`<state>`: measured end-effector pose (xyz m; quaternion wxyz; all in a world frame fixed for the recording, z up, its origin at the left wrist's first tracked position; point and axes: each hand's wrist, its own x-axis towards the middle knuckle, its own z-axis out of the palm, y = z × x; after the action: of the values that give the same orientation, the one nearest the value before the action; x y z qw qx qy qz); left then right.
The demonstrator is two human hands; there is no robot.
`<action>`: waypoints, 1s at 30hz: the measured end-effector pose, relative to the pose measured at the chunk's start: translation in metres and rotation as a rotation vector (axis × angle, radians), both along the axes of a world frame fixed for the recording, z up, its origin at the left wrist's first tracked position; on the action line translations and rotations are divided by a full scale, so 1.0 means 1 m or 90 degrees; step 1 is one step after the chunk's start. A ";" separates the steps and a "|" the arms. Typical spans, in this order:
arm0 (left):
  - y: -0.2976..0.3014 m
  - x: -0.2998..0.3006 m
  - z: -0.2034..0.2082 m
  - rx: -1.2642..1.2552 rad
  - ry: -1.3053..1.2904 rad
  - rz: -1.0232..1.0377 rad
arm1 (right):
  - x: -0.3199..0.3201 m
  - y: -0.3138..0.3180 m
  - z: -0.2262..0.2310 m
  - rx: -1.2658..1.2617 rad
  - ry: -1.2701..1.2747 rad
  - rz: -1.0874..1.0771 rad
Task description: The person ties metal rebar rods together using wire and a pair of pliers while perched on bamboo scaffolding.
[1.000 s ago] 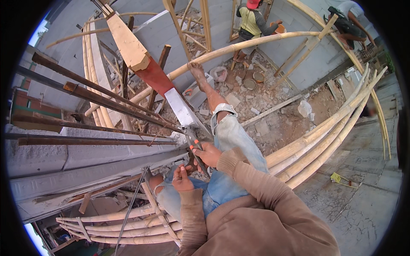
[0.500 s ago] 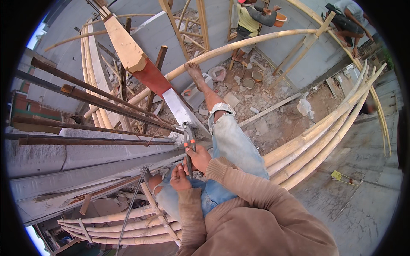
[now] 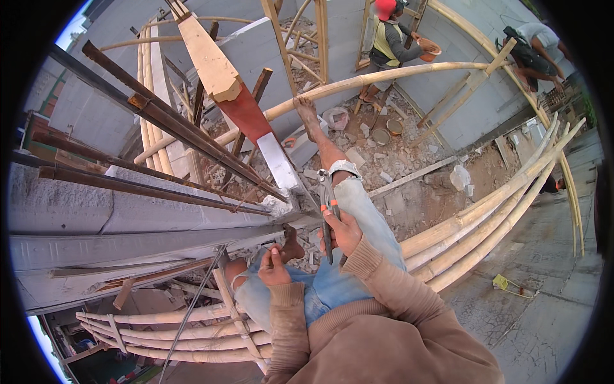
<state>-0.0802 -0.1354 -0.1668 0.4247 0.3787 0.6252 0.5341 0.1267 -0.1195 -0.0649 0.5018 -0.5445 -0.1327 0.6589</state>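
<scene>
My right hand (image 3: 344, 233) is wrapped round the handles of a pair of pincers (image 3: 327, 193) with dark grips and orange bands. Their metal head points away from me over my outstretched leg, and nothing shows between the jaws. Closer to my body, my left hand (image 3: 274, 271) is closed in a pinch above my bent leg; a thin dark sliver, perhaps wire, shows at its fingertips, too small to name. Left of both hands, rusty steel bars (image 3: 185, 153) rise from the end of a grey block wall (image 3: 77, 208).
My foot rests on a bamboo pole (image 3: 358, 83) beyond a red-and-wood post (image 3: 240, 115). Bundled bamboo poles (image 3: 486, 198) run along the right, others (image 3: 185, 333) lower left. Rubble (image 3: 409, 173) covers the ground below. One person (image 3: 387, 48) holds an orange bucket (image 3: 430, 50); another (image 3: 537, 54) bends forward.
My right hand has carried the pincers right, away from the bars and from my left hand. The left hand stays pinched near my lap. The view has shifted slightly.
</scene>
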 end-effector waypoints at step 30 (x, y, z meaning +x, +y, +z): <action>-0.001 0.003 0.011 -0.052 -0.089 -0.023 | 0.125 -0.261 -0.082 -0.392 -1.016 0.110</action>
<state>-0.0769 -0.1365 -0.1561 0.4923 0.3341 0.6081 0.5255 0.2515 -0.3809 -0.1466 0.0365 -0.9447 -0.3025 0.1211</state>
